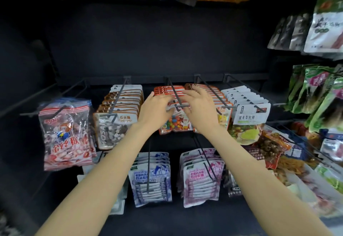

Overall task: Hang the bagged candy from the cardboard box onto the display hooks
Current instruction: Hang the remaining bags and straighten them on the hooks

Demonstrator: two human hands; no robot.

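- Glossy plastic film: the candy bag (175,122), orange-red header with a clear window showing coloured sweets, looks light, limp and a bit slick. Judgement: the loose sweets will sag low and swing the bag.
- Best hold, as judged: the flat header card at the top, either side of the hang hole; the soft belly would only buckle.
- Bag sits at frame centre, at the front tip of the middle display hook (176,96), with like bags stacked behind on the same hook.
- Left hand (155,112) has fingers curled onto the bag's upper left edge; right hand (199,109) on the upper right, fingers bent over the header by the hook tip. Whether the hole is already threaded: cannot tell.
- Cardboard box not in view.
- Neighbours: stone candy bags (116,124) just left, soft-candy pouches (248,122) just right.
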